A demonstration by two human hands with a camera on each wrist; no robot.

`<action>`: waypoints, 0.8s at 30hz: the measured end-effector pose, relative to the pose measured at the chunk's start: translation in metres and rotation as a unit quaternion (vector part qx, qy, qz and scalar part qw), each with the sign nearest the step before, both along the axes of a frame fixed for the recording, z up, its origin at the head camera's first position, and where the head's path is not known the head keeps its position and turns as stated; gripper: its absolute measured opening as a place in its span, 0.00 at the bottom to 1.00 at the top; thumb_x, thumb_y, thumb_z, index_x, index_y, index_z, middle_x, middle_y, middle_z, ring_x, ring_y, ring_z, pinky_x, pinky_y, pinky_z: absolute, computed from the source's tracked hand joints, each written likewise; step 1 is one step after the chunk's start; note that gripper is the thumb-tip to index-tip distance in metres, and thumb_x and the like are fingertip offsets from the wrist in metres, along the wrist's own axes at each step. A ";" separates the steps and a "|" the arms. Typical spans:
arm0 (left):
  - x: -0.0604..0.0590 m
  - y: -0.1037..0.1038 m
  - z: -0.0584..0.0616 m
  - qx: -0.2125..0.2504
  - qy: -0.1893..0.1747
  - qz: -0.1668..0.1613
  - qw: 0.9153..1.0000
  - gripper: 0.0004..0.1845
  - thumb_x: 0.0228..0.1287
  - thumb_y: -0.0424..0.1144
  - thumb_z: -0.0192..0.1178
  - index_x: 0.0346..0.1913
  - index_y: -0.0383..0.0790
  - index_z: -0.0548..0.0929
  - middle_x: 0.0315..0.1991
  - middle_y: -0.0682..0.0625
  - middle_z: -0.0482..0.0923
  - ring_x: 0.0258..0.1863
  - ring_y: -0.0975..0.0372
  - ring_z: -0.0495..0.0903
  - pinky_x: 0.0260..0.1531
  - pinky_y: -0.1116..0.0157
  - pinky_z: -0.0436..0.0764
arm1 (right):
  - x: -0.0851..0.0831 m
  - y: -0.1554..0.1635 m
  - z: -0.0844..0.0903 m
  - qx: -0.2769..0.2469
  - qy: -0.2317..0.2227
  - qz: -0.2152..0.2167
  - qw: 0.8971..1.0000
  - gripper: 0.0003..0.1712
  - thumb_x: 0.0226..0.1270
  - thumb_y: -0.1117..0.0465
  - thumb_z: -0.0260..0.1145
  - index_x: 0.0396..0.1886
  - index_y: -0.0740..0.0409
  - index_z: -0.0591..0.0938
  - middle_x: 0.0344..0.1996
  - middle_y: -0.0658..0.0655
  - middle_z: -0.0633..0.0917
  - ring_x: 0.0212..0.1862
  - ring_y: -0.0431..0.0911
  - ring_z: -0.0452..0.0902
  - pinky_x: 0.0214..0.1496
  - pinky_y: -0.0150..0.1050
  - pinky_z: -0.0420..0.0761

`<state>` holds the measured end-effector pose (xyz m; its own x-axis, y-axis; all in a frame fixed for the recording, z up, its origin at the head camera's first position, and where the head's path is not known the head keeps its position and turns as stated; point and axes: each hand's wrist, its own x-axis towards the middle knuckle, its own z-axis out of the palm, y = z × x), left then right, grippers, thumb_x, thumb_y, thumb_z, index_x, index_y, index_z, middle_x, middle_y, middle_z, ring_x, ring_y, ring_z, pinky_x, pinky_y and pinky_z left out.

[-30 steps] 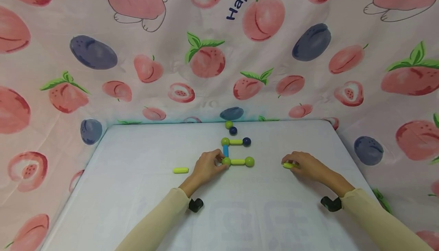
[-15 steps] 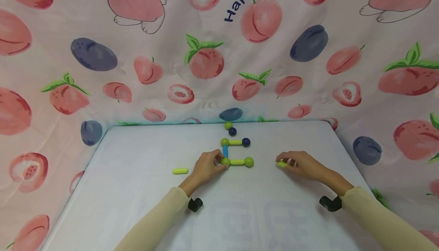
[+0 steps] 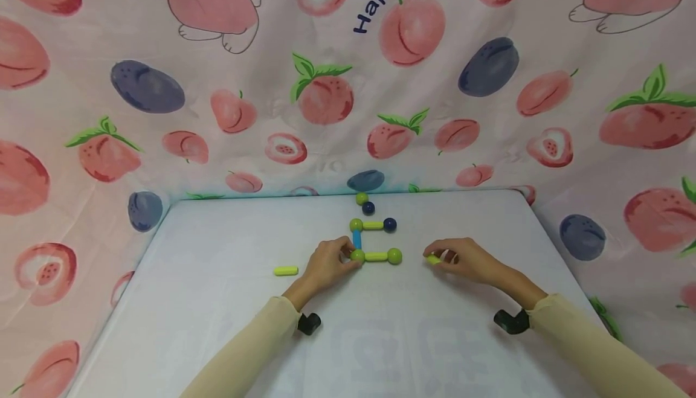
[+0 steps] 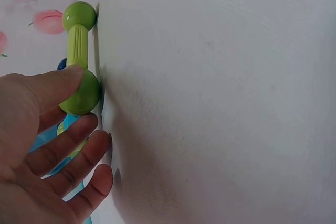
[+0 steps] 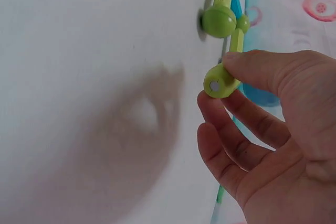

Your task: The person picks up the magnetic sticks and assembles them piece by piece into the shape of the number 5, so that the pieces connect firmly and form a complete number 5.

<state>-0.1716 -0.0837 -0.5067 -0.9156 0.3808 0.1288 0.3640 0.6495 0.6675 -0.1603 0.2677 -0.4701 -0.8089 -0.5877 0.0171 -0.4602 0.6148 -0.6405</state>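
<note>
My left hand (image 3: 327, 264) pinches the green ball (image 4: 84, 95) at the near left corner of a C-shaped piece on the table. From that ball a yellow-green rod (image 3: 376, 256) runs right to another green ball (image 3: 394, 256). A blue rod (image 3: 357, 240) links it to a far green ball (image 3: 356, 224), whose own rod (image 3: 373, 225) ends in a dark blue ball (image 3: 389, 224). Right of the piece, apart from it, my right hand (image 3: 464, 260) pinches a loose yellow-green rod (image 5: 220, 81) between thumb and fingers. A metal disc shows in that rod's end.
Another yellow-green rod (image 3: 286, 271) lies left of my left hand. At the table's back edge sit a loose green ball (image 3: 362, 199) and a dark blue ball (image 3: 368, 208). Behind the white table (image 3: 217, 325) hangs a fruit-print cloth (image 3: 228, 144).
My right hand has moved left with its rod, closer to the near right green ball. The left hand stays on the corner ball, and the C-shaped piece has not moved.
</note>
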 end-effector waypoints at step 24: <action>-0.002 0.000 -0.002 0.007 0.001 -0.005 1.000 0.12 0.62 0.40 0.75 0.43 0.40 0.84 0.37 0.51 0.86 0.32 0.62 0.79 0.34 0.66 0.78 | 0.012 -0.039 -0.022 -0.037 -0.069 -0.032 0.996 0.24 0.64 0.62 0.76 0.60 0.56 0.84 0.44 0.52 0.87 0.39 0.41 0.82 0.43 0.35 0.83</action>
